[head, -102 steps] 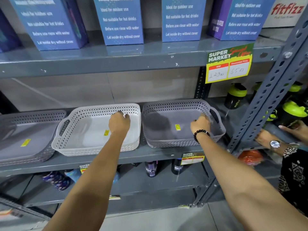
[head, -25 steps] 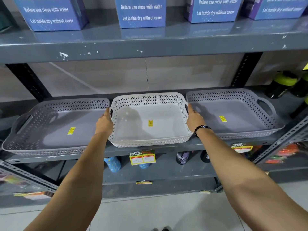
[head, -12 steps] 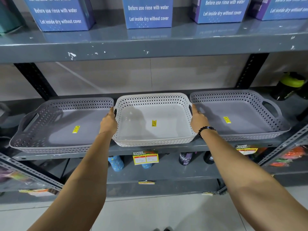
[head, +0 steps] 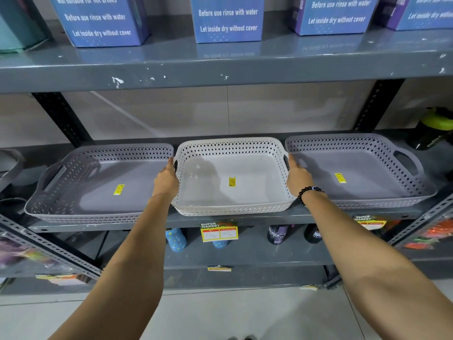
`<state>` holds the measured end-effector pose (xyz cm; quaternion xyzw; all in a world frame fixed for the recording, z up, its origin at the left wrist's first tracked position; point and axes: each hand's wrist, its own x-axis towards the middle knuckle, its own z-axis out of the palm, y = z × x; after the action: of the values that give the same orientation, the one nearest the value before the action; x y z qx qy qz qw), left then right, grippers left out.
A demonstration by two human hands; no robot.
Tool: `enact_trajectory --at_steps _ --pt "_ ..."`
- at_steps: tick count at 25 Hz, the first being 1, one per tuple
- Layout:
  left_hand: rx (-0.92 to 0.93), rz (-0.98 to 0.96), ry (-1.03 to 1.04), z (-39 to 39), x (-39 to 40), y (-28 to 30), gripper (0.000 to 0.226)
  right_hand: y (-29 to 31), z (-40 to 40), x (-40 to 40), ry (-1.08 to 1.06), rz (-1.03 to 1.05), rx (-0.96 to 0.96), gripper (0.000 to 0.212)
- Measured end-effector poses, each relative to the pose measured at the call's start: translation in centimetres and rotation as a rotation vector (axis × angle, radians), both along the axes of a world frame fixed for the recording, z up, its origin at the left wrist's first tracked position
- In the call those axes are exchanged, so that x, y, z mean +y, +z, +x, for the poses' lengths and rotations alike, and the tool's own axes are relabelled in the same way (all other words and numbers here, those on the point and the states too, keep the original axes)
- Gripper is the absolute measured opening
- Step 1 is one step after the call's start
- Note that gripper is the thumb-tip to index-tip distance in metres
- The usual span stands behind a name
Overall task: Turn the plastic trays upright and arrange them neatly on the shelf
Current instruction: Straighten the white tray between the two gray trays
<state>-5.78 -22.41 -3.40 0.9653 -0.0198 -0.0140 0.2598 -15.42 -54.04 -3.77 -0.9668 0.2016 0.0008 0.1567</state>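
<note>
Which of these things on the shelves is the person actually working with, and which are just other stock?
In use:
white tray, held at both sides by left hand and right hand
left grey tray
right grey tray

Just stock:
blue boxes
green-lidded bottle
price tag

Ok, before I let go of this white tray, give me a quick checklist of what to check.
1. White tray upright, opening up: ok.
2. Left hand and right hand on its side handles: ok.
3. Left grey tray upright: ok.
4. Right grey tray upright: ok.
5. Front edges in line: not ok, the white tray's front overhangs the shelf edge slightly.
6. Trays touching at the handles: cannot tell, the hands hide the gaps.
</note>
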Motion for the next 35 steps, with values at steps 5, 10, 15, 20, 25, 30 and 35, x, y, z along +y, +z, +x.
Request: enact_trajectory --at_steps 5,10,15,20,25,30,35 --pt "0.005 -0.003 0.0 0.1 0.1 -0.1 0.069 0.1 0.0 -0.1 -0.01 0.032 -0.004 0.074" --pt "0.008 -0.01 0.001 0.5 -0.1 0.0 0.066 0.0 0.3 -0.2 -0.01 0.032 -0.003 0.073" --pt "-0.001 0.0 -0.011 1.3 -0.4 -0.2 0.065 0.1 0.7 -0.4 -0.012 0.027 0.0 0.073" --pt "-0.004 -0.024 0.008 1.5 -0.6 -0.3 0.066 0.2 0.8 -0.5 -0.023 0.043 -0.008 0.071" --pt "0.008 -0.027 0.033 1.4 -0.7 -0.3 0.067 0.5 0.6 -0.3 -0.026 0.056 -0.011 0.071" --pt "0.012 -0.028 0.032 1.3 -0.6 -0.3 0.07 0.3 0.6 -0.4 -0.018 0.058 0.0 0.073" --pt "0.002 -0.015 0.01 1.2 -0.5 -0.3 0.069 0.4 0.5 -0.4 -0.012 0.07 0.009 0.073"
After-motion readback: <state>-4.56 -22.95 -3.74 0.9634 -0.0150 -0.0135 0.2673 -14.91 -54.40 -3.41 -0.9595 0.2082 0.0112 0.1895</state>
